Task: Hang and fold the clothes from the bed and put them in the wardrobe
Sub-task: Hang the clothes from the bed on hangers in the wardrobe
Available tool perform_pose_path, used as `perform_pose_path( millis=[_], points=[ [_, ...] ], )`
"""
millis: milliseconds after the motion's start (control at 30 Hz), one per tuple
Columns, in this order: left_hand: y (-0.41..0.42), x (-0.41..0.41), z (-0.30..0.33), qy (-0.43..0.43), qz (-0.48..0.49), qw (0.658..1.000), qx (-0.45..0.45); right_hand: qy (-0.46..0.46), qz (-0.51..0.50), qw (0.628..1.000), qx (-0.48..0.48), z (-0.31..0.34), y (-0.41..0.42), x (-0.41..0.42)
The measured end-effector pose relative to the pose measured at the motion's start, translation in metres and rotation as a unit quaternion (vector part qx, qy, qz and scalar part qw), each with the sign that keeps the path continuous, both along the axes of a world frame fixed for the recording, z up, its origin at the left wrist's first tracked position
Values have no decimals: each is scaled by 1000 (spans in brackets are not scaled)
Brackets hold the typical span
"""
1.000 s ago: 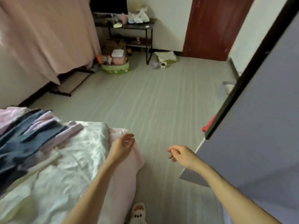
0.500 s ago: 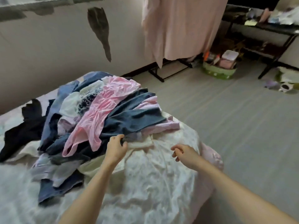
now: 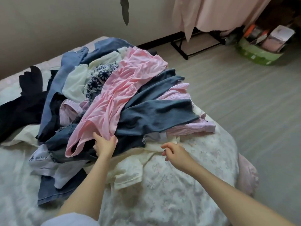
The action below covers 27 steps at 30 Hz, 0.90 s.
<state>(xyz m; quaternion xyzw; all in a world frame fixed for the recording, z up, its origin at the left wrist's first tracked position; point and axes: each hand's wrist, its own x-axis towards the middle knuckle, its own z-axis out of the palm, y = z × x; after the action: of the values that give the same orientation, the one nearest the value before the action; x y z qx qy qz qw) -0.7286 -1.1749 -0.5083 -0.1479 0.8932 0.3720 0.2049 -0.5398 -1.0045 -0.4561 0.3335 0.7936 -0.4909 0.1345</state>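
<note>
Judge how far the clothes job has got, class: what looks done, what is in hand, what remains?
Done: nothing shows as folded or hung; the pile of clothes lies jumbled on the bed. In hand: the left hand grips the pink garment's lower edge; the right hand hovers beside the pile, holding nothing. Left: nearly all of it. The wardrobe is out of view.

Dim, soft, even light with faint shadows and no glare; slight overall softness, and wide-angle bending of straight lines toward the edges.
</note>
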Motion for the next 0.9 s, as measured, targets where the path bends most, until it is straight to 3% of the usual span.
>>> perform_pose_path(
  millis=[67, 167, 267, 333, 400, 467, 633, 800, 900],
  points=[
    [3, 0, 2, 31, 25, 998, 38, 1, -11, 1000, -4, 0, 2, -2],
    [16, 14, 21, 114, -81, 988, 62, 14, -11, 1000, 13, 6, 5, -2],
    [28, 51, 58, 181, -182, 956, 144, 57, -14, 998, 3, 21, -4, 0],
    [32, 80, 79, 195, -211, 936, 201, 93, -67, 991, -71, 35, -11, 1],
    [33, 110, 94, 186, -242, 920, 244, 132, -133, 960, -207, 56, -15, 7],
    [37, 137, 106, 179, -282, 906, 260, 160, -184, 930, -275, 74, -13, 13],
    [56, 182, 140, 260, -410, 833, 266, 185, -302, 919, -173, 96, 13, 48],
    [92, 199, 170, 249, -441, 818, 271, 172, -215, 961, 13, 142, 52, 143],
    [129, 234, 189, 246, -568, 738, 268, 123, -128, 980, 89, 194, 65, 212]
  ],
)
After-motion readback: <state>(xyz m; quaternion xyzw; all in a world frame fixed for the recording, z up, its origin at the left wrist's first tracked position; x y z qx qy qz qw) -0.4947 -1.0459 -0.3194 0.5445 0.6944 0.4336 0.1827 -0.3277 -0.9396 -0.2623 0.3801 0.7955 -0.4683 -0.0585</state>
